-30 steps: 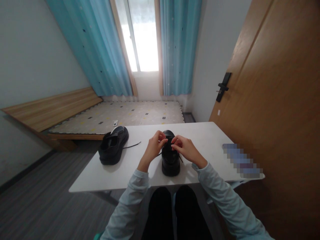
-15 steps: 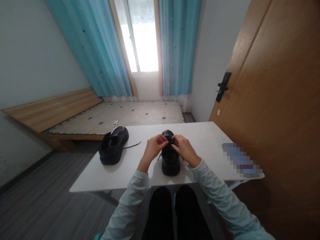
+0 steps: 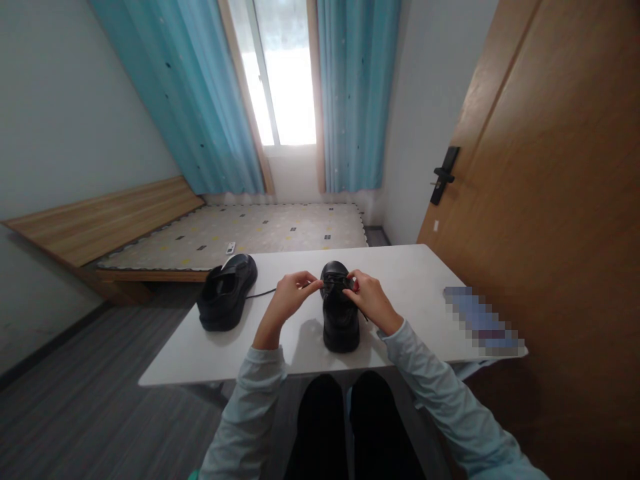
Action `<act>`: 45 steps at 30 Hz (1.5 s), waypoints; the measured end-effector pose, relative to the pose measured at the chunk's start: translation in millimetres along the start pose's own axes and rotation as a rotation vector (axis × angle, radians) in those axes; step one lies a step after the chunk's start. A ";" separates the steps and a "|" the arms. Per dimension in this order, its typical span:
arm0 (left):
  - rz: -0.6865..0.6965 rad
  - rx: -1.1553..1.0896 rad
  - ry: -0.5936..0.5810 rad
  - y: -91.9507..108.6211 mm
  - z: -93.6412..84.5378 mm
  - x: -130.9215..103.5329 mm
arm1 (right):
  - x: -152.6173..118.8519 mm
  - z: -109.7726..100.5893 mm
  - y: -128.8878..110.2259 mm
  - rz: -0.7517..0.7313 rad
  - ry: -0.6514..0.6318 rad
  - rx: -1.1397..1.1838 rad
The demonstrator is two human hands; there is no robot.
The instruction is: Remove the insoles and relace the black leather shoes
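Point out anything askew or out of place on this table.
The second black shoe lies apart at the left of the white table, angled, with one lace trailing loose across the tabletop. The shoe between both hands sits straight. Nothing looks spilled or damaged.

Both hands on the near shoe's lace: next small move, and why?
Probably draw both hands further apart to tighten. The left hand and right hand each pinch the thin black lace over the black leather shoe, close beside its tongue.
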State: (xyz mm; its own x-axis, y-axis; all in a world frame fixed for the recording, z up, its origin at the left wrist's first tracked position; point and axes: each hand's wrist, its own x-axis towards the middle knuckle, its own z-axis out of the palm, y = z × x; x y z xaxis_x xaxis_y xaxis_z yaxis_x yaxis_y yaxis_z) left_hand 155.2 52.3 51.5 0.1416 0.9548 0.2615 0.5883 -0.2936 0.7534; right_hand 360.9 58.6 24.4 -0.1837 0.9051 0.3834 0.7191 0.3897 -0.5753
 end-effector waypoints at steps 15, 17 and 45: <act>-0.001 -0.082 0.125 -22.9 6.0 5.3 | -2.5 3.2 2.6 0.043 0.002 0.120; 0.001 -0.114 0.108 -23.7 17.3 6.6 | -2.5 3.8 2.4 0.047 0.002 0.144; -0.061 -0.011 0.183 -14.2 44.7 16.0 | 21.1 21.1 32.8 0.244 -0.013 0.617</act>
State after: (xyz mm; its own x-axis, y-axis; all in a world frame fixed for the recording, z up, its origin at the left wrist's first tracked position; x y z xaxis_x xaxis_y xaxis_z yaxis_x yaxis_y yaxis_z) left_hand 184.7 73.9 18.0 -0.0419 0.9467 0.3193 0.5825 -0.2365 0.7777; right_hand 366.4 94.1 -1.6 -0.0751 0.9802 0.1833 0.2266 0.1958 -0.9541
